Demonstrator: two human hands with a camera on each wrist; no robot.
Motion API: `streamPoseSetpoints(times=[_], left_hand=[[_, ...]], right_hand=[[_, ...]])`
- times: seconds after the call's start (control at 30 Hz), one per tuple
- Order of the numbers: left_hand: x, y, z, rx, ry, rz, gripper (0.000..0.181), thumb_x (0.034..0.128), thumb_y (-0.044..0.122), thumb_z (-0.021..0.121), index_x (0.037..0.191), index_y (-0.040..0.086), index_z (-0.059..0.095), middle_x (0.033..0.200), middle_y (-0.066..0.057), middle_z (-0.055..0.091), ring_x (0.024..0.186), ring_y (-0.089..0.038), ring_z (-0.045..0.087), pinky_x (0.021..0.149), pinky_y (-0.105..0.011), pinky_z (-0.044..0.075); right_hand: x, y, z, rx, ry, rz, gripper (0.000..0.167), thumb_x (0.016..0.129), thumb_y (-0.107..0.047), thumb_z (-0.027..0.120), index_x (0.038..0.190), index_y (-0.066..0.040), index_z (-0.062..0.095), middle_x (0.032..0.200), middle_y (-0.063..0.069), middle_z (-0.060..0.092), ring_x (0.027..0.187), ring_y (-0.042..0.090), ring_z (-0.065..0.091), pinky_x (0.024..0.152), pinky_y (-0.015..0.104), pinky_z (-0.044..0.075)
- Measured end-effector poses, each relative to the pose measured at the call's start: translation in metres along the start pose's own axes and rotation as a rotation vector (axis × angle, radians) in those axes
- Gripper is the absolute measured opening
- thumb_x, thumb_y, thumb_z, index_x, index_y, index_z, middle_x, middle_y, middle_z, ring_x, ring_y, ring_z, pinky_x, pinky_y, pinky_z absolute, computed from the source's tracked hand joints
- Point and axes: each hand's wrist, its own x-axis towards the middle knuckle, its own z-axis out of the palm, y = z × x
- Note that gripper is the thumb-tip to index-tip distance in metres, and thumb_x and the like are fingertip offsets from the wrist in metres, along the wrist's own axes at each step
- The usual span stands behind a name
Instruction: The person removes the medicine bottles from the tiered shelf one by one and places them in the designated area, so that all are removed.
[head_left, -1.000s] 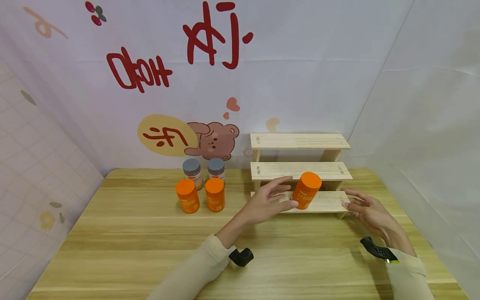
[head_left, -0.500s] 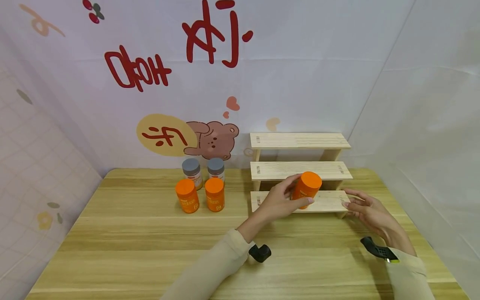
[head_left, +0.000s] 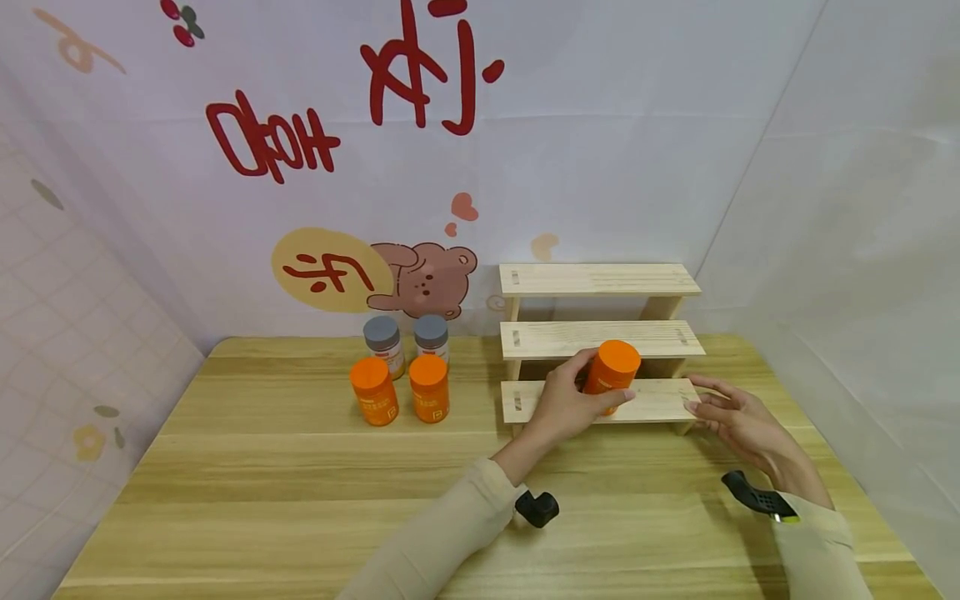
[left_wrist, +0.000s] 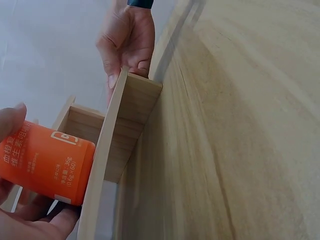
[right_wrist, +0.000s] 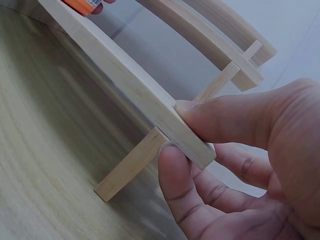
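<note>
An orange supplement bottle [head_left: 617,367] with an orange lid stands on the lowest board of a three-tier wooden shelf [head_left: 660,402]. My left hand [head_left: 564,407] grips it from the left, thumb in front and fingers behind. In the left wrist view the bottle [left_wrist: 47,162] has its base against the board, with the hand around it. At the shelf's right end my right hand [head_left: 738,423] holds the lowest board. The right wrist view shows that hand's thumb [right_wrist: 225,117] on top of the board [right_wrist: 145,95] and fingers underneath, pinching its corner.
Two more orange bottles, one left [head_left: 373,392] and one right [head_left: 430,389], stand left of the shelf. Behind them are two grey-lidded bottles [head_left: 383,337]. A printed cloth [head_left: 600,150] hangs behind the wooden table [head_left: 285,500].
My left hand has moved right and closed around the orange bottle, which stays at about the same spot on the lowest board. The right hand keeps its hold on the shelf.
</note>
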Motion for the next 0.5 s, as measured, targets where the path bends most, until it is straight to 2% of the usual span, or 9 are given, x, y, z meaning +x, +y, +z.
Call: streamPoseSetpoints(times=[0.1, 0.27, 0.5], left_hand=[[0.001, -0.001, 0.000, 0.000, 0.010, -0.002, 0.060, 0.0839, 0.042, 0.085, 0.137, 0.043, 0.058, 0.126, 0.014, 0.067, 0.105, -0.003, 0.065, 0.090, -0.025, 0.055], [0.000, -0.003, -0.003, -0.011, -0.007, 0.026, 0.060, 0.0841, 0.041, 0.085, 0.138, 0.042, 0.059, 0.124, 0.015, 0.068, 0.104, -0.001, 0.065, 0.089, -0.023, 0.055], [-0.008, 0.000, -0.014, -0.033, -0.036, 0.043, 0.058, 0.0835, 0.041, 0.086, 0.136, 0.041, 0.061, 0.123, 0.017, 0.067, 0.103, -0.002, 0.066, 0.087, -0.022, 0.056]], right_hand=[[0.000, 0.000, -0.001, 0.004, -0.004, -0.005, 0.048, 0.102, -0.004, 0.061, 0.145, -0.018, 0.046, 0.099, -0.005, 0.063, 0.087, 0.007, 0.061, 0.079, 0.023, 0.058], [-0.001, 0.000, -0.002, -0.007, 0.001, 0.001, 0.046, 0.102, -0.004, 0.061, 0.143, -0.020, 0.048, 0.100, -0.006, 0.062, 0.088, 0.007, 0.061, 0.078, 0.023, 0.057], [0.001, 0.001, -0.001, -0.029, 0.004, 0.012, 0.044, 0.103, -0.008, 0.061, 0.144, -0.020, 0.047, 0.099, -0.007, 0.063, 0.088, 0.006, 0.062, 0.078, 0.022, 0.058]])
